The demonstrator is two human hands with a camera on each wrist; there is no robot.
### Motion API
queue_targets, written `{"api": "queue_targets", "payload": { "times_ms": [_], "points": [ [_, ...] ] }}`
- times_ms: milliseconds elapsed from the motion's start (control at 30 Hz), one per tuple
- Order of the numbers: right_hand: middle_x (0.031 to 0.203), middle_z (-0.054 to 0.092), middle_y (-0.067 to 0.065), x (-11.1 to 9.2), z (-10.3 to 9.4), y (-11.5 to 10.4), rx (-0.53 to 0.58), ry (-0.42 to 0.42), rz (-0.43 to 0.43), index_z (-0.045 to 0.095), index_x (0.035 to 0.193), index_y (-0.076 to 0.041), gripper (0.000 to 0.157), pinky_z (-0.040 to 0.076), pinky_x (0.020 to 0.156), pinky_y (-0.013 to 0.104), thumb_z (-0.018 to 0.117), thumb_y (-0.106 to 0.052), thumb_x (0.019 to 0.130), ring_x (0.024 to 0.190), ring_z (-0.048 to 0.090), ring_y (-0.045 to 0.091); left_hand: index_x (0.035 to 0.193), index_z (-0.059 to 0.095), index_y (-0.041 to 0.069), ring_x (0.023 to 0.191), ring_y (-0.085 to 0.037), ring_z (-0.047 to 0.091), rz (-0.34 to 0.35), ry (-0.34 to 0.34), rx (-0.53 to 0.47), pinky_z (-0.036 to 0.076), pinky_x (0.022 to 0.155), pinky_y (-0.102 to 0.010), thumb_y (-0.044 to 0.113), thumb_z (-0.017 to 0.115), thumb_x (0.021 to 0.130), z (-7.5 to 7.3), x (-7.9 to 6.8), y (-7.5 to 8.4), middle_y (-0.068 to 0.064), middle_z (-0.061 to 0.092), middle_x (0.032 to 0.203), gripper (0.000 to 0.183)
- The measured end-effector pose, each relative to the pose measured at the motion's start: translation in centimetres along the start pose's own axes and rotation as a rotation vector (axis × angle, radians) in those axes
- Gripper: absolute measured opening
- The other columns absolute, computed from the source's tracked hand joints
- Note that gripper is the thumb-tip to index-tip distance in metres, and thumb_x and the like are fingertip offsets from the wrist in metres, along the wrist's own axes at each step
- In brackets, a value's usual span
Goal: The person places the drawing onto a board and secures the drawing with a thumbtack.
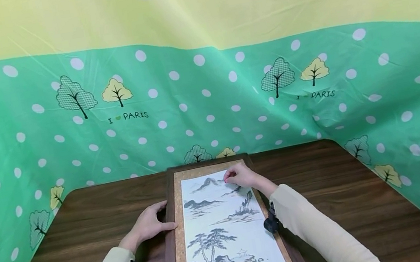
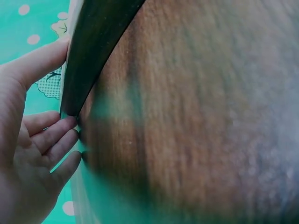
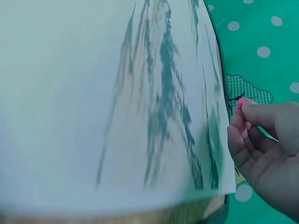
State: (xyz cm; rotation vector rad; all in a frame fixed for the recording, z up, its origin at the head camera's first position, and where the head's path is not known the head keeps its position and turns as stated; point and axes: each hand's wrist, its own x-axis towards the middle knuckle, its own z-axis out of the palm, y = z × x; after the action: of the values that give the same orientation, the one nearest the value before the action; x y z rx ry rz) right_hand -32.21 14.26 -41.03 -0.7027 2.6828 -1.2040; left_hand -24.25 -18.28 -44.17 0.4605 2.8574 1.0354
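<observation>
Both hands point(image 1: 148, 222) point(image 1: 241, 176) share only the head view.

Beneath the right hand point(image 1: 240, 176), I see by camera a white sheet point(image 1: 227, 225) with a grey-black landscape, bordered by speckled tan cork point(image 1: 180, 256) and, at the left hand point(image 1: 148, 223), a dark brown frame point(image 1: 170, 258). The right holds a bright pink object point(image 3: 241, 103); both sleeves point(image 1: 318, 228) are cream. Under the hands, the table point(image 1: 95, 215) bears dark brown grain; the cloth point(image 1: 194, 87) beyond them is yellow above, white-dotted green below.
</observation>
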Motion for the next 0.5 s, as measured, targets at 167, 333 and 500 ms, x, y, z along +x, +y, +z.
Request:
{"api": "queue_targets", "payload": {
  "times_ms": [167,333,500],
  "points": [
    [0.074,0.063,0.01,1.6,1.1,-0.1,-0.022,0.013,-0.025,0.067,0.086,0.006,0.013,0.037,0.052,0.021,0.057,-0.001,0.086,0.057,0.043,0.009,0.131,0.044,-0.003,0.117,-0.036,0.046,-0.013,0.014,-0.007,0.04,0.09,-0.048,0.038,0.078,0.068,0.0,0.1,-0.2,-0.021,0.048,0.129,0.082],
    [0.072,0.061,0.007,2.9,1.7,-0.1,0.043,0.025,0.057,0.068,0.085,0.005,0.012,0.038,0.052,0.021,0.057,-0.002,0.087,0.058,0.045,0.009,0.131,0.044,-0.003,0.117,-0.035,0.045,-0.01,0.025,-0.032,0.04,0.092,-0.047,0.037,0.078,0.068,0.3,0.4,-0.4,-0.02,0.048,0.129,0.082],
    [0.071,0.062,0.008,3.9,2.4,0.2,0.067,0.036,0.113,0.069,0.087,0.003,0.013,0.041,0.049,0.022,0.057,-0.004,0.087,0.056,0.047,0.01,0.132,0.043,-0.003,0.118,-0.034,0.044,-0.024,0.028,-0.061,0.039,0.093,-0.047,0.035,0.078,0.068,0.5,0.4,-0.4,-0.019,0.047,0.13,0.082]
  ]
}}
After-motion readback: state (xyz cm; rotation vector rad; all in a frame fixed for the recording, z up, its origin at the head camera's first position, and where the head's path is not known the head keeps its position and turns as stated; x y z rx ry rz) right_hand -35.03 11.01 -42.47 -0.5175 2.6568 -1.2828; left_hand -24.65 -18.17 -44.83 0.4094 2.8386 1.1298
